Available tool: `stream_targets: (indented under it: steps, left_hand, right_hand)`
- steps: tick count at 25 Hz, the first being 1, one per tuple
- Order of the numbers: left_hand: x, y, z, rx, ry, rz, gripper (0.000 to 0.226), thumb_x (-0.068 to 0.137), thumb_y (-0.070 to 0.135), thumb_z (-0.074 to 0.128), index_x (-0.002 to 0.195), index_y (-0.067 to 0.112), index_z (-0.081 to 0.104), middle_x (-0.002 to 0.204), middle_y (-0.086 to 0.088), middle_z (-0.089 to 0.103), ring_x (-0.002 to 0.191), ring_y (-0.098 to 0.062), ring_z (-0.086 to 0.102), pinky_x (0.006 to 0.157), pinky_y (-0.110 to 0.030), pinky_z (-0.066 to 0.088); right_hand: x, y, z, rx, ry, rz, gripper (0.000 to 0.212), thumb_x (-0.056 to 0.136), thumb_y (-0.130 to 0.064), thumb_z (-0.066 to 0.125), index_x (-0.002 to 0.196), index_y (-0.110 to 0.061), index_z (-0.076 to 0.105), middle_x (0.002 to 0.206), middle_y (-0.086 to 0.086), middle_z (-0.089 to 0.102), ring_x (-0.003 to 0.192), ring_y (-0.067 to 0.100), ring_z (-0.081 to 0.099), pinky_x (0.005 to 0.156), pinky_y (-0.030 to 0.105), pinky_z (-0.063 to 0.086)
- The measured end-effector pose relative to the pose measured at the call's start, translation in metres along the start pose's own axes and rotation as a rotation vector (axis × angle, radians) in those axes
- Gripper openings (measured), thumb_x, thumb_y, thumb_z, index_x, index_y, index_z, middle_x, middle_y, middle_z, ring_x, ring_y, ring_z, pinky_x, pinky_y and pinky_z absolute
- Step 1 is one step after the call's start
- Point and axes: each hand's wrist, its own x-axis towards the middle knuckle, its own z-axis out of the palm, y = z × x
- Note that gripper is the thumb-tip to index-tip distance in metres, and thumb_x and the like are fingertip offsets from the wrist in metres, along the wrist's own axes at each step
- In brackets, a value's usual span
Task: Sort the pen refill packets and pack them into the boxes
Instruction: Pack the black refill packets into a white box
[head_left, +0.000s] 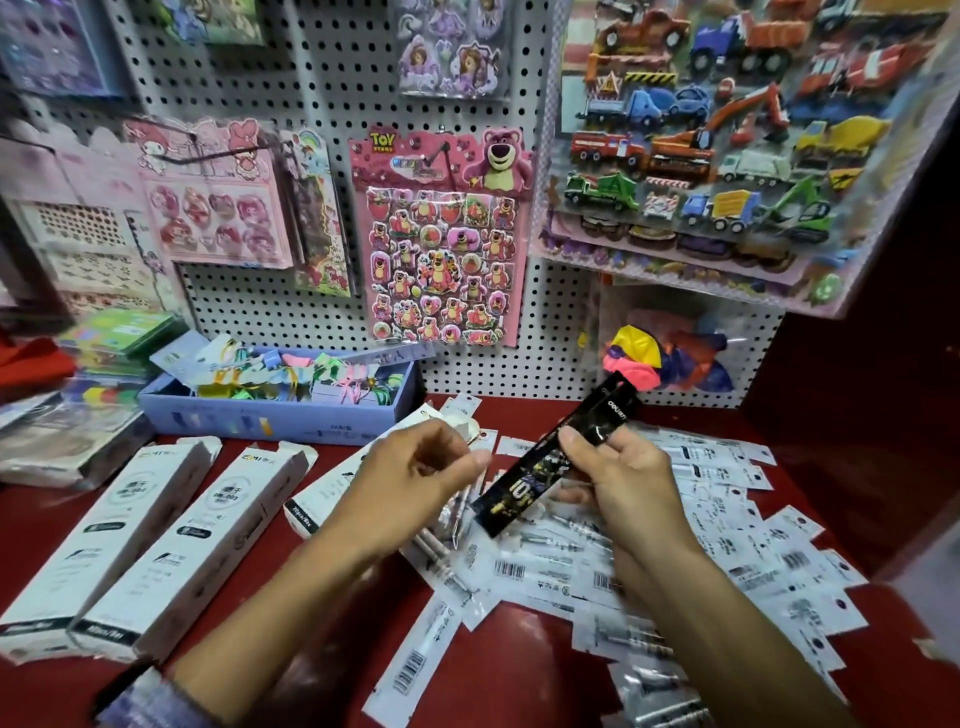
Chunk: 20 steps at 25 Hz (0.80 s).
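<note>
My right hand (618, 483) grips a long black packet (545, 467) with gold print, held tilted above the red table. My left hand (415, 478) hovers just left of the packet with its fingers loosely curled; I cannot tell whether they hold anything. Several clear and white pen refill packets (727, 530) lie scattered under and to the right of both hands. One more refill packet (415, 660) lies near the front edge. Two long white boxes (192, 540) with open top flaps lie side by side at the left, and a third white box (322, 493) is partly hidden behind my left wrist.
A blue tray (280, 415) full of coloured clips and tags stands at the back left. A white pegboard (322, 104) with hanging sticker sheets rises behind the table. A bag of balloons (670, 358) hangs at the back right. Stacked packs (88, 415) crowd the far left.
</note>
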Motion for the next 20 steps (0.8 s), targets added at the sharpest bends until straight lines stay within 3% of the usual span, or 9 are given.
stream_targets:
  steps: [2,4,6,9,11,13,15,17,20]
  left_hand:
    - [0.016,-0.021,-0.011,0.627,0.103,0.01,0.049,0.083,0.054,0.065,0.124,0.03,0.052,0.124,0.0,0.059,0.109,-0.018,0.056,0.089,-0.032,0.048]
    - [0.024,-0.039,-0.014,0.875,0.039,-0.096,0.072,0.084,0.052,0.062,0.145,0.031,0.029,0.143,-0.003,0.044,0.127,-0.029,0.041,0.099,-0.044,0.041]
    - [0.028,-0.045,-0.013,0.782,0.019,-0.097,0.077,0.082,0.039,0.065,0.147,0.029,0.025,0.139,-0.007,0.045,0.123,-0.034,0.043,0.095,-0.043,0.042]
    - [0.025,-0.02,-0.009,0.547,0.144,0.148,0.074,0.077,0.02,0.066,0.14,0.031,0.031,0.123,-0.005,0.041,0.113,-0.028,0.044,0.088,-0.039,0.041]
    - [0.018,0.008,-0.003,0.421,0.216,0.3,0.087,0.076,0.012,0.066,0.145,0.041,0.022,0.122,-0.001,0.037,0.104,-0.019,0.046,0.084,-0.034,0.046]
    - [0.008,0.028,0.007,0.415,0.199,0.403,0.101,0.077,0.008,0.067,0.148,0.051,0.01,0.12,0.002,0.034,0.09,-0.015,0.047,0.073,-0.021,0.043]
    - [0.001,0.036,0.018,0.504,0.174,0.449,0.103,0.077,0.009,0.071,0.147,0.053,0.009,0.115,0.001,0.031,0.092,-0.016,0.043,0.072,-0.022,0.043]
    - [-0.001,0.038,0.027,0.525,0.19,0.443,0.091,0.076,0.012,0.072,0.142,0.047,0.021,0.11,0.001,0.03,0.099,-0.019,0.042,0.077,-0.033,0.05]
    - [-0.003,0.04,0.037,0.562,0.22,0.475,0.05,0.081,0.023,0.067,0.121,0.028,0.036,0.113,0.002,0.033,0.104,-0.019,0.044,0.085,-0.04,0.051]
  right_hand:
    - [0.003,-0.004,-0.009,0.051,0.067,0.01,0.009,0.09,-0.017,0.069,0.099,-0.013,0.068,0.085,0.006,0.076,0.062,0.021,0.064,0.05,0.023,0.054]
    - [0.003,-0.003,-0.013,0.051,0.065,0.015,0.006,0.09,-0.015,0.068,0.095,-0.012,0.066,0.07,0.0,0.072,0.052,0.015,0.062,0.041,0.018,0.047]
    - [0.001,-0.006,-0.016,0.068,0.052,0.024,0.01,0.089,-0.016,0.069,0.093,-0.01,0.062,0.062,-0.005,0.066,0.05,0.014,0.06,0.037,0.016,0.043]
    - [0.004,-0.026,-0.029,0.255,0.143,-0.053,0.022,0.085,-0.021,0.072,0.089,-0.011,0.053,0.078,0.001,0.06,0.058,0.015,0.063,0.05,0.022,0.056]
    - [0.001,-0.047,-0.036,0.422,0.194,-0.173,0.023,0.086,-0.019,0.069,0.084,-0.013,0.047,0.08,0.003,0.055,0.061,0.012,0.065,0.057,0.025,0.059]
    - [-0.007,-0.062,-0.037,0.533,0.162,-0.293,0.023,0.089,-0.015,0.065,0.082,-0.014,0.044,0.074,0.002,0.049,0.057,0.009,0.061,0.056,0.025,0.058]
    - [-0.014,-0.068,-0.031,0.518,0.165,-0.387,0.024,0.087,-0.015,0.065,0.08,-0.014,0.042,0.067,0.001,0.042,0.054,0.005,0.056,0.056,0.026,0.058]
    - [-0.018,-0.065,-0.026,0.437,0.235,-0.466,0.03,0.085,-0.016,0.067,0.076,-0.015,0.038,0.063,0.0,0.031,0.05,0.002,0.049,0.058,0.028,0.059]
    - [-0.023,-0.062,-0.024,0.298,0.338,-0.565,0.039,0.085,-0.017,0.067,0.067,-0.016,0.032,0.047,-0.013,0.032,0.041,0.001,0.052,0.057,0.035,0.06]
